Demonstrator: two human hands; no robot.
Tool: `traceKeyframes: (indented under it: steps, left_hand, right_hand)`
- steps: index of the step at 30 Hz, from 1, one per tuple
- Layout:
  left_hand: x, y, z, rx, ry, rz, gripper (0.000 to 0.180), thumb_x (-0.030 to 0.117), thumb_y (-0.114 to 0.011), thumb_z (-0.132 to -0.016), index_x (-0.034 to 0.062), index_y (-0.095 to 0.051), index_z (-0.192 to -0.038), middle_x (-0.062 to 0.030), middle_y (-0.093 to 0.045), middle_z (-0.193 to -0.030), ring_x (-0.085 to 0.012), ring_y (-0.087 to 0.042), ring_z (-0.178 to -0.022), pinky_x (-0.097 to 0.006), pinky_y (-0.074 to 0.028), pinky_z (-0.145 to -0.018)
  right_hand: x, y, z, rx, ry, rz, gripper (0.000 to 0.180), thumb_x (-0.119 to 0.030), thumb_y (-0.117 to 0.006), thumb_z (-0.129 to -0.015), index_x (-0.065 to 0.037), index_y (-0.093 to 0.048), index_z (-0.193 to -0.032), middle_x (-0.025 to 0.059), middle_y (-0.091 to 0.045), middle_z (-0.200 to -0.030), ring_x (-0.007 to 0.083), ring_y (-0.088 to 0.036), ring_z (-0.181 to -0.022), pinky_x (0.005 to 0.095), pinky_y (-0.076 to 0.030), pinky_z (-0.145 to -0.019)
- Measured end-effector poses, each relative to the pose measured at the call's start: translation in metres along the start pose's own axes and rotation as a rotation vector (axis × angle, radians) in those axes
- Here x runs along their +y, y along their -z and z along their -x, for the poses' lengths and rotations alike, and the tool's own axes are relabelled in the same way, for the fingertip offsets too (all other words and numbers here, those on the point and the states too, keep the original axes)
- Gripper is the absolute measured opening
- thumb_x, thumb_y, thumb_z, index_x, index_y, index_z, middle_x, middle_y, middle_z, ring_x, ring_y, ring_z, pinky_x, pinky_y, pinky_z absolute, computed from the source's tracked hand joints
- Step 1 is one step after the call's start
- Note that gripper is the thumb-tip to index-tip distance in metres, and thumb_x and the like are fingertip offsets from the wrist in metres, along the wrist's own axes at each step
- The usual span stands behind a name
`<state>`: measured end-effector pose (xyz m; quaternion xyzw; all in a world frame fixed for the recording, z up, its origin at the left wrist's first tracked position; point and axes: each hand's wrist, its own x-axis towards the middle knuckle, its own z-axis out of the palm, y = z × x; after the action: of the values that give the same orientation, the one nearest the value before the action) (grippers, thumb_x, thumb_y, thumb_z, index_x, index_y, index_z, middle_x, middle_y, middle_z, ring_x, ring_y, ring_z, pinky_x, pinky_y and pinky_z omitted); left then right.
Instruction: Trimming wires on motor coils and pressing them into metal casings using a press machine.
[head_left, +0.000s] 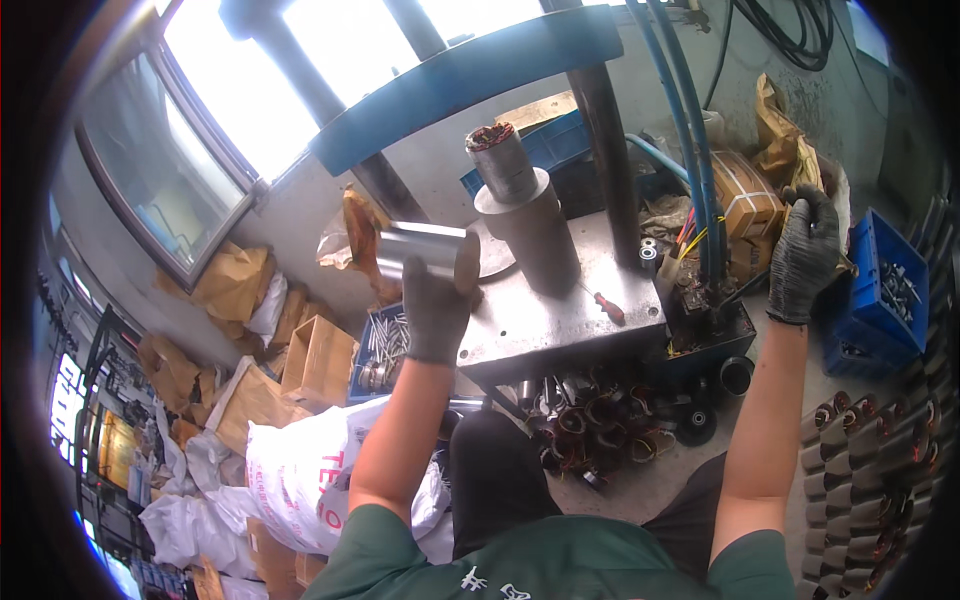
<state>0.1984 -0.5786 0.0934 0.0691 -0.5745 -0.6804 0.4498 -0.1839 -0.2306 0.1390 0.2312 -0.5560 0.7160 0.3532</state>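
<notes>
Here, in the head view, grasping a shiny metal cylinder (418, 250) in the gloved left hand (437, 318), by the left edge of the metal table (535, 330). Holding the gloved right hand (806, 248) out near a blue bin (858, 325); cannot tell whether empty or gripping something.

Window (255, 105) bright with daylight — pale wall (750, 105); grey floor (610, 498)

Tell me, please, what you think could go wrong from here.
The cylinder looks smooth and is held on its side by the left hand alone, so it might slip and drop.

The screwdriver lies loose near the front edge of the table; a knock could send it onto the parts piled below.
</notes>
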Motion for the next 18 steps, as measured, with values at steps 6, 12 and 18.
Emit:
traceKeyframes:
  steps: [6,12,18]
  left_hand:
    - [0.026,-0.070,-0.146,0.342,-0.098,0.255,0.059,0.051,-0.066,-0.096,0.0115,-0.050,-0.137,-0.0088,-0.058,-0.126,-0.0223,-0.056,-0.115,-0.050,-0.044,-0.104]
    - [0.030,-0.087,-0.177,0.453,-0.135,0.264,0.063,0.052,-0.081,-0.085,0.0165,-0.055,-0.131,-0.0010,-0.059,-0.123,-0.0186,-0.055,-0.115,-0.040,-0.047,-0.101]
    - [0.029,-0.095,-0.196,0.535,-0.159,0.170,0.064,0.046,-0.083,-0.084,0.0175,-0.056,-0.133,-0.0013,-0.064,-0.124,-0.0180,-0.061,-0.111,-0.037,-0.053,-0.092]
  right_hand:
    - [-0.001,0.004,-0.006,0.080,0.172,0.169,0.022,-0.001,-0.060,-0.098,0.000,-0.069,-0.118,0.0106,-0.073,-0.114,0.0214,-0.069,-0.110,0.0324,-0.054,-0.098]
    - [-0.006,0.000,-0.006,0.068,0.090,0.062,0.019,-0.003,-0.065,-0.097,-0.001,-0.071,-0.114,0.0096,-0.074,-0.112,0.0206,-0.070,-0.106,0.0326,-0.054,-0.097]
    - [-0.010,0.001,-0.005,0.078,0.093,0.051,0.015,-0.005,-0.067,-0.096,-0.003,-0.074,-0.110,0.0091,-0.074,-0.108,0.0192,-0.071,-0.098,0.0328,-0.056,-0.089]
